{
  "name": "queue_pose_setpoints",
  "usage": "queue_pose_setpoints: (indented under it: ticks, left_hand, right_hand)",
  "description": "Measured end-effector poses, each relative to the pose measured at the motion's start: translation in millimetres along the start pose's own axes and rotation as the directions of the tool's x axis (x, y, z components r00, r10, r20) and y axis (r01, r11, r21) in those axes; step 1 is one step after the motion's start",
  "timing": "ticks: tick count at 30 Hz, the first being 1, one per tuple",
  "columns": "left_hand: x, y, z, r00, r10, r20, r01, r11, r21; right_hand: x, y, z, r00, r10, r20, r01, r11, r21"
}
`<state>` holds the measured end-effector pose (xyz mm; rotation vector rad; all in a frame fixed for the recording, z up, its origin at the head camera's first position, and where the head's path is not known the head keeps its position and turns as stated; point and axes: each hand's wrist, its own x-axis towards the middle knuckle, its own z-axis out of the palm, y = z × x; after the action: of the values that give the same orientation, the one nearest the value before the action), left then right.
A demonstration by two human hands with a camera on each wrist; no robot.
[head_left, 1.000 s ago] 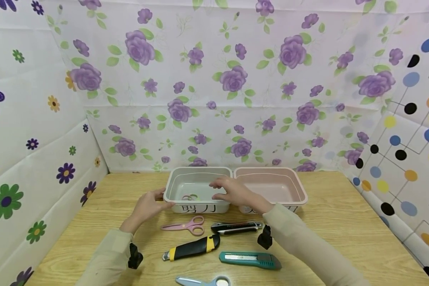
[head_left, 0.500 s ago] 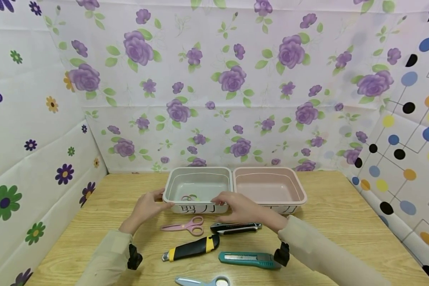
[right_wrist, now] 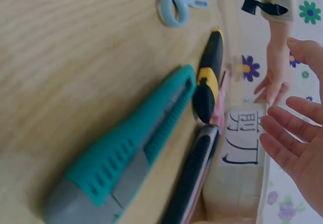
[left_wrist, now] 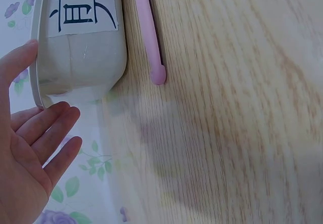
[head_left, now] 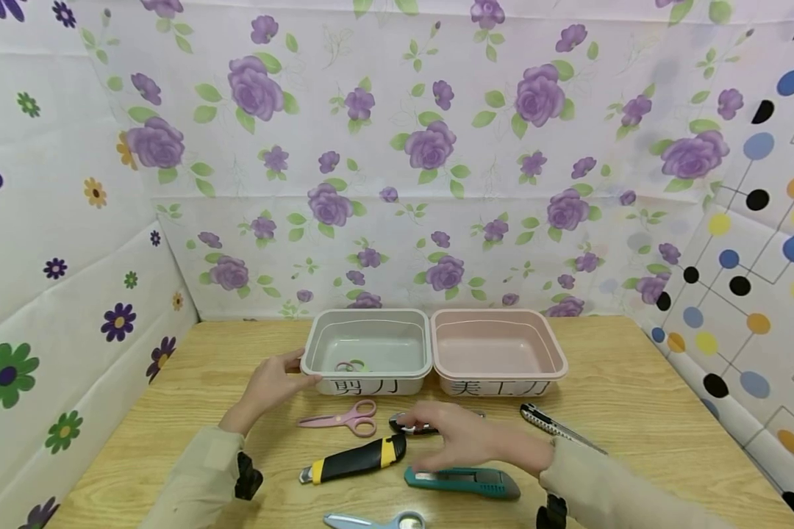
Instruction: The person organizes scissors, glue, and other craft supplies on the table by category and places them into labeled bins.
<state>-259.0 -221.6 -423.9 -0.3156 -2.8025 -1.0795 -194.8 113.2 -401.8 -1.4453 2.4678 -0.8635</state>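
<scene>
My left hand (head_left: pixel 269 387) holds the left corner of the grey-green bin (head_left: pixel 412 384), thumb at the front rim and fingers at the end wall. Small scissors (head_left: pixel 350 366) lie inside that bin. Over the table, my right hand (head_left: pixel 459 438) hangs open with fingers spread, holding nothing. In the head view it partly covers a black utility knife (head_left: pixel 399 422) and overlaps the teal utility knife (head_left: pixel 463 481). Left of it lie a black-and-yellow utility knife (head_left: pixel 357 461) and pink scissors (head_left: pixel 347 419). Light blue scissors (head_left: pixel 370 521) lie at the bottom of the head view.
A pink bin (head_left: pixel 503 373) stands right beside the grey-green one; both have labels in Chinese characters. A slim black-and-silver utility knife (head_left: pixel 556 424) lies to the right, partly behind the right sleeve. Flowered cloth (head_left: pixel 397 242) hangs behind the wooden table (head_left: pixel 662 426).
My right hand has moved from over the grey-green bin toward me, down over the utility knives. The slim knife at right, earlier behind the arm, now shows. My left hand stays at the bin.
</scene>
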Motion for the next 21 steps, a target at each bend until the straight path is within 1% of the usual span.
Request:
queue_pose_setpoints:
  ticks: [3,8,14,21]
  left_hand:
    - [0.0,1.1,-0.1,1.0,-0.002,0.003,0.002,1.0,-0.002]
    - [0.3,1.8,-0.6,1.0,-0.006,0.003,0.006,1.0,0.0]
    - [-0.6,1.5,-0.2,1.0,-0.006,0.003,0.006,1.0,-0.012]
    - [-0.1,0.9,0.0,1.0,-0.006,0.01,0.006,1.0,-0.008]
  right_hand:
    - [-5.4,0.2,5.9,1.0,0.004,0.027,-0.005,0.999,0.038]
    - [-11.4,-1.1,14.0,0.998,0.008,0.058,-0.012,0.998,0.058]
    - [-17.6,-6.5,25.6,0.997,-0.011,0.072,0.007,0.999,0.043]
    - [-21.9,-10.2,39.3,0.995,-0.069,0.071,0.069,0.998,-0.004]
